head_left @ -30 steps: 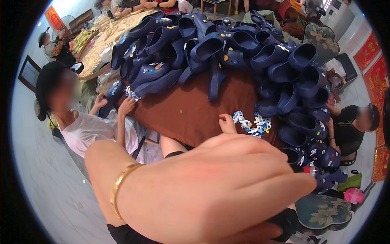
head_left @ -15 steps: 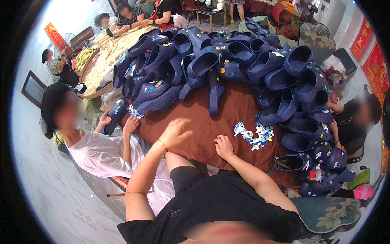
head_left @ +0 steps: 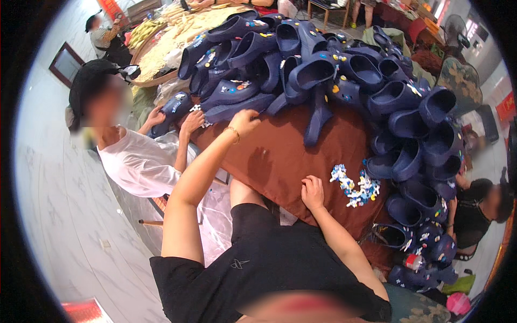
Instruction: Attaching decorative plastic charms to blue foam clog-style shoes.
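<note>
My left hand (head_left: 245, 123) is raised over the brown cloth (head_left: 280, 145) on the table. Its fingers are loosely bent and apart, with nothing seen in them. Nearest to it is a dark blue clog (head_left: 237, 109) lying on its side at the edge of the pile. My right hand (head_left: 313, 192) rests open on the cloth near the table's front edge, fingers stretched out. To its right lie small white, blue and yellow shoe charms (head_left: 356, 188) in a curved heap. Many blue clogs (head_left: 312, 74), some with charms on them, are piled at the back and right.
At the left, a person in a white top (head_left: 137, 167) holds a blue clog (head_left: 175, 107). Another person in black (head_left: 474, 218) sits at the right behind more clogs. A wide round basket (head_left: 145, 82) of pale pieces stands behind, and a bottle (head_left: 413, 262) lies at the right.
My left hand has moved away from me toward the clog pile. My right hand still rests on the cloth. The whole view has shifted and tilted.
</note>
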The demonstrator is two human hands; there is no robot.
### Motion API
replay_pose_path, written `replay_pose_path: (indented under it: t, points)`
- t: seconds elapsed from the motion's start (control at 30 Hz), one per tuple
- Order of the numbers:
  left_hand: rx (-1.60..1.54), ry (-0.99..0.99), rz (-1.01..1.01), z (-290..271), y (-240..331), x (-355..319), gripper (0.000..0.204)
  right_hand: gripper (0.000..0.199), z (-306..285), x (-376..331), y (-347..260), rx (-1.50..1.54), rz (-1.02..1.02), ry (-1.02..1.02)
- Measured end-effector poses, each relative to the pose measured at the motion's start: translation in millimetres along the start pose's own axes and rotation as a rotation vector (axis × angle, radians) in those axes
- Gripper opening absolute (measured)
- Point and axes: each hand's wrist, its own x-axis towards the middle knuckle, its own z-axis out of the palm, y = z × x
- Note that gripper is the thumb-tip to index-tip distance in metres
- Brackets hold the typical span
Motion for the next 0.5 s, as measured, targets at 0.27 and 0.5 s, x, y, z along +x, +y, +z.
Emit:
replay_pose_path:
  t: [0.27, 0.5]
  points:
    - [0.184, 0.496, -0.124, -52, -23, 85, 0.055, 0.019, 1, -1, 2, -0.017, 0.017, -0.033]
    - [0.575, 0.51, -0.176, -65, -32, 136, 0.078, 0.019, 0, 0, 3, 0.012, 0.044, -0.035]
